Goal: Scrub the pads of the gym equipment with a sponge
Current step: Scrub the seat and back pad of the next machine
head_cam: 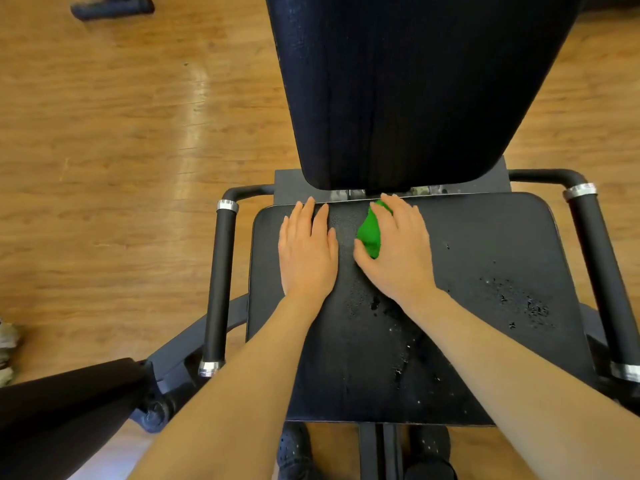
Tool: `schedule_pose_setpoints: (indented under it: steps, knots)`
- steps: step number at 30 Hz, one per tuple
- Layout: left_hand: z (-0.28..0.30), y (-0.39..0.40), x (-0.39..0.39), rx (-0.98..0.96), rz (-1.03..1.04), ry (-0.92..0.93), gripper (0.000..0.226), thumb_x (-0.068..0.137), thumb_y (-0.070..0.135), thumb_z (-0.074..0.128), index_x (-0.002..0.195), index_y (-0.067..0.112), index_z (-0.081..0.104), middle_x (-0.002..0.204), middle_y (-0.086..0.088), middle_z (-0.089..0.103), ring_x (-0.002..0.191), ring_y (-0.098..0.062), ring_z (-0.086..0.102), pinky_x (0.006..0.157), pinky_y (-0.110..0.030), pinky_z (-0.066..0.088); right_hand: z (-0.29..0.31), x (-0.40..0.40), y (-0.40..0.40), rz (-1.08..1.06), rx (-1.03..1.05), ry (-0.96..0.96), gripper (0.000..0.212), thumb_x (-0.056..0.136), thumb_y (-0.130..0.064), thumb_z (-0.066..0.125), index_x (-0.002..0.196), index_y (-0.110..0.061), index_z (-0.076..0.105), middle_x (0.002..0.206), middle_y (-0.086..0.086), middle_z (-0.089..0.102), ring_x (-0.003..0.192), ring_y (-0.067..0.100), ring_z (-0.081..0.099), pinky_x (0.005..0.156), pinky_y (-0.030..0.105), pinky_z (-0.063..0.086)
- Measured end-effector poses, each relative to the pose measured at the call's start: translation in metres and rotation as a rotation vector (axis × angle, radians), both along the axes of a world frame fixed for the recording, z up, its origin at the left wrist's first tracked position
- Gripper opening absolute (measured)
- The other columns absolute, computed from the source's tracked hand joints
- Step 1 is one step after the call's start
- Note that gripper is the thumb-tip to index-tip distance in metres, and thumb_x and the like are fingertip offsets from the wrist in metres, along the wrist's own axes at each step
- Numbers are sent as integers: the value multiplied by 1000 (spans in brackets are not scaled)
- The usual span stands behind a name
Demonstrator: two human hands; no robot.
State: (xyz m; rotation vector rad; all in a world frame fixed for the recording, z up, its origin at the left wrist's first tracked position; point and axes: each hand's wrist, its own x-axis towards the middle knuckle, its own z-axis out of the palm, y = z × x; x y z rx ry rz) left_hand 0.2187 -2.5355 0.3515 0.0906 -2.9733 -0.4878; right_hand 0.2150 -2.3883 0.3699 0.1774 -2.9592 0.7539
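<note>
Both of my hands rest on the black seat pad [485, 271] near its rear edge, just in front of the upright back pad [408, 84].

1. Left hand: my left hand [306, 252] lies flat, palm down, with the fingers straight and close together. It holds nothing. The fingertips reach the rear edge of the seat pad.

2. Right hand: my right hand [398, 251] covers the green sponge [370, 233] and presses it against the seat pad. The fingers curve over the top of the sponge and the thumb lies along its near side, so the sponge is gripped between them.

3. Sponge position: the sponge lies under the right hand, showing on the side that faces the left hand. It sits between the two hands, near the gap where the seat pad meets the back pad. It does not touch the left hand.

4. Pad condition: water drops [519, 303] are scattered on the seat pad nearer to me and to the right of the right hand.

5. Surroundings: a black handle [220, 285] with metal rings runs along each side of the seat. The equipment stands on a wooden floor [104, 168].
</note>
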Motion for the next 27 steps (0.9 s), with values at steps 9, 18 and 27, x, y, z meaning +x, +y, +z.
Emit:
schedule_pose_setpoints:
  steps: [9, 18, 27]
  knots:
    - [-1, 1, -1, -32, 7, 27, 39, 96, 20, 51, 134, 11, 53, 143, -11, 48, 137, -28, 38, 115, -42, 23, -8, -3, 1, -39, -40, 73, 52, 82, -22, 74, 128, -5, 56, 125, 12, 57, 118, 27, 46, 99, 40, 42]
    - [0, 1, -1, -53, 12, 13, 40, 97, 22, 48, 135, 12, 51, 144, -10, 47, 138, -28, 37, 115, -41, 22, -8, 26, 12, -36, -54, 45, 50, 83, -29, 71, 125, -6, 58, 125, 8, 56, 117, 24, 42, 98, 39, 38]
    - [-1, 1, -1, -64, 12, 14, 40, 97, 23, 49, 136, 12, 51, 144, -10, 47, 138, -28, 37, 115, -41, 22, -8, -20, -4, -51, -76, 86, 41, 86, -26, 70, 119, -3, 61, 118, 14, 58, 110, 32, 50, 92, 42, 43]
